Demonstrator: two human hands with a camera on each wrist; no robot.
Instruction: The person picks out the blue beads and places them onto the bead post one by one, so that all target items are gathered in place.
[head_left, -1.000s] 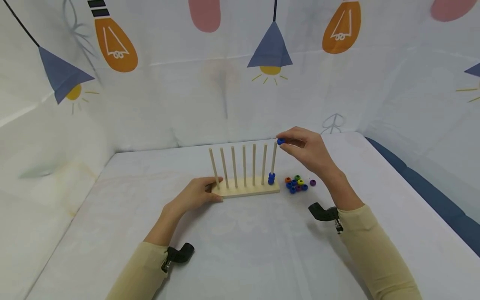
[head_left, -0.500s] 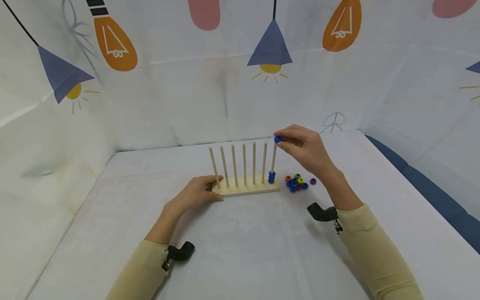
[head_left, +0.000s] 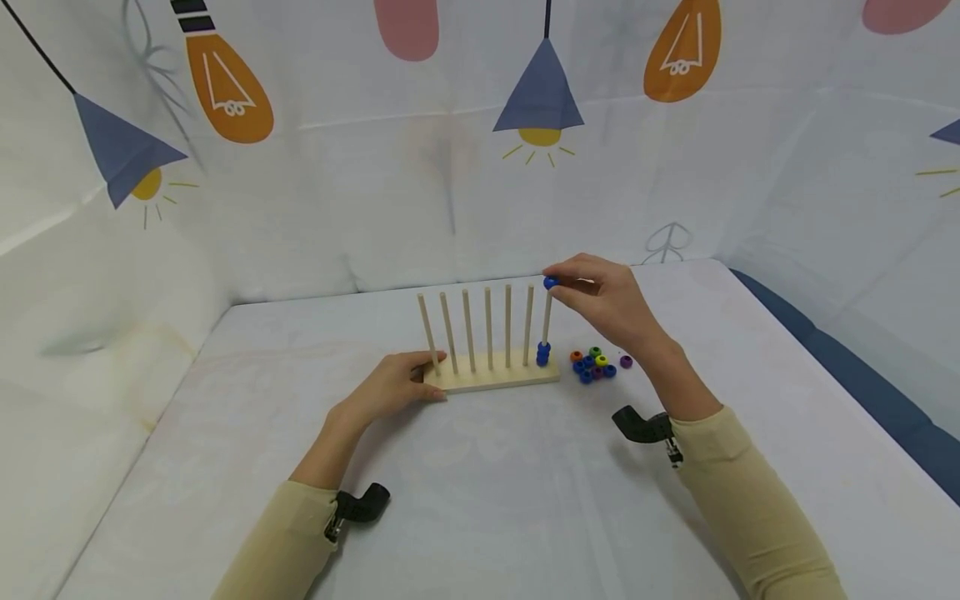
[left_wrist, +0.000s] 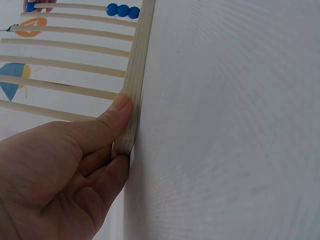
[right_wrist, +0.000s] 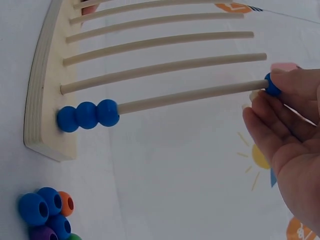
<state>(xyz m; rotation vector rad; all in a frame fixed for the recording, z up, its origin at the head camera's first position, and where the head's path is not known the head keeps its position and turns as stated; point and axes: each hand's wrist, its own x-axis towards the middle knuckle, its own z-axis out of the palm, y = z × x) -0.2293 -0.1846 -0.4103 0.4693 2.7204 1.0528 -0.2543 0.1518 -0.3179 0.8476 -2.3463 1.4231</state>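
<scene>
A wooden peg board [head_left: 491, 382] with a row of upright pegs stands on the table. My left hand [head_left: 388, 387] grips its left end, the thumb [left_wrist: 120, 107] on the near side in the left wrist view. My right hand [head_left: 609, 300] pinches a blue bead [right_wrist: 272, 85] at the tip of the rightmost peg [right_wrist: 195, 95]; the peg's end meets the bead. Three blue beads [right_wrist: 87, 115] sit stacked at the foot of that same peg. The other pegs carry no beads.
Right of the board lies a loose cluster of blue, orange, green, yellow and purple beads [head_left: 588, 367]. One purple bead [head_left: 626, 362] lies a little apart. Behind the white-covered table [head_left: 480, 492] hangs a printed white curtain [head_left: 360, 192].
My right hand has moved slightly left, bringing the blue bead from beside the rightmost peg onto its tip. The left hand and the board have stayed in place.
</scene>
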